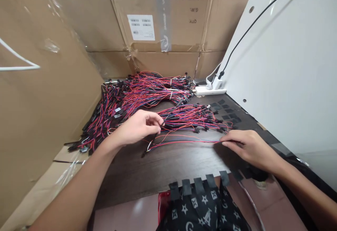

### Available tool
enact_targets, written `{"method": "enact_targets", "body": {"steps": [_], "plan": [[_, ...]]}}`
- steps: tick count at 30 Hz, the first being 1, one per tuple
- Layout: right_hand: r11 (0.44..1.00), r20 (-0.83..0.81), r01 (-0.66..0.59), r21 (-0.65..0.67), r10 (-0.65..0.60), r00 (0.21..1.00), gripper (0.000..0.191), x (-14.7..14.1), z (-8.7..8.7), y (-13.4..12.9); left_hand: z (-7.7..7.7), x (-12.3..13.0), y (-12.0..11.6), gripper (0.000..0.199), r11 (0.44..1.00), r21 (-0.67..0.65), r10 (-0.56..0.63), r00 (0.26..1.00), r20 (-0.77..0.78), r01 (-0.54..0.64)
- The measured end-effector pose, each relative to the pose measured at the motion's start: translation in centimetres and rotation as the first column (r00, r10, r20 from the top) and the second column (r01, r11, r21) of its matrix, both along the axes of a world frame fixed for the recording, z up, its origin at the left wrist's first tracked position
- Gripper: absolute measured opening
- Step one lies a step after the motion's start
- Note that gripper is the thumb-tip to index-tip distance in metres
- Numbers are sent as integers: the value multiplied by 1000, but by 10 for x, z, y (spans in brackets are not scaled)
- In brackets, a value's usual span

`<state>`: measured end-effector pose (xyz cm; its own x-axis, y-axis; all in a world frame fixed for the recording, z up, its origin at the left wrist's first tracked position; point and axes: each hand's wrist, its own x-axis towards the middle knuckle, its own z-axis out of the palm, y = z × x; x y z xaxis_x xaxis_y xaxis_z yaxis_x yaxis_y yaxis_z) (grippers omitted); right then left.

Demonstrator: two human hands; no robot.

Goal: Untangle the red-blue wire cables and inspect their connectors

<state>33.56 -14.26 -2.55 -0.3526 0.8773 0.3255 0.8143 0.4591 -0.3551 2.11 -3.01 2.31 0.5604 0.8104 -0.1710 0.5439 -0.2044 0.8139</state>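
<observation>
Left hand [137, 127] pinching a black wire lead [171, 116]; right hand [250, 147], fingertips closed on limp, light red-blue wires [189, 141], tangle-prone, best taken at the connectors [196, 130], just before the bundled harness pile [155, 89].

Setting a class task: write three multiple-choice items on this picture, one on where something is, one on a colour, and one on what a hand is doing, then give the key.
1. Where is the white power strip?
A) In the left hand
B) At the far end of the dark table, by the white panel
C) On the bag

2. What colours show in the large wire bundles?
A) Green and yellow
B) White and orange
C) Red and blue

3. What is the right hand doing?
A) Lying flat on the bag
B) Holding loose wires between its fingers
C) Gripping the power strip

Key:
1. B: the strip sits on the table's far end.
2. C: red and blue strands run through the bundles.
3. B: the fingers close on the wires above the table.
</observation>
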Motion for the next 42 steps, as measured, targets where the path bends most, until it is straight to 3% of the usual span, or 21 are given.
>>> {"method": "enact_targets", "body": {"steps": [4, 7, 9, 13, 16, 22, 27, 30, 32, 38, 42], "plan": [[999, -25, 47, 16, -46, 999, 20, 2, 3, 1, -4, 2, -4, 10, 980, -2, -197, 974, -113, 198], [995, -45, 97, 18, -97, 994, 20, 0, 7, 1, -6, 2, -8, 11, 961, -28, -277, 944, -181, 277], [992, -63, 128, 15, -127, 990, 20, -2, 7, 1, -7, 3, -11, 9, 946, -100, -320, 937, -142, 308], [983, -99, 181, 18, -179, 979, 19, -5, 6, 2, -10, 9, -19, 5, 885, -306, -344, 936, 77, 351], [978, -115, 207, 29, -202, 973, 18, -6, 5, 5, -13, 15, -23, 7, 863, -372, -337, 938, 77, 341], [979, -132, 202, 23, -198, 971, 17, -5, 7, 5, -16, 20, -25, 4, 943, -189, -288, 957, -46, 274], [981, -147, 194, 22, -188, 971, 17, -4, 12, 2, -19, 22, -26, 21, 970, -19, -241, 961, -132, 241], [980, -150, 196, 40, -188, 971, 17, -5, 13, 2, -22, 24, -26, 30, 951, 207, -198, 968, -153, 228], [980, -154, 194, 41, -186, 970, 17, -5, 13, 1, -24, 24, -25, 29, 934, 291, -175, 974, -142, 210], [983, -167, 182, 17, -177, 970, 17, -1, 12, -2, -27, 23, -21, 23, 957, 283, -57, 998, -36, 65], [978, -185, 210, 3, -205, 961, 18, 3, 12, -4, -23, 25, -22, 7, 973, 210, -81, 994, -76, 96]]}}
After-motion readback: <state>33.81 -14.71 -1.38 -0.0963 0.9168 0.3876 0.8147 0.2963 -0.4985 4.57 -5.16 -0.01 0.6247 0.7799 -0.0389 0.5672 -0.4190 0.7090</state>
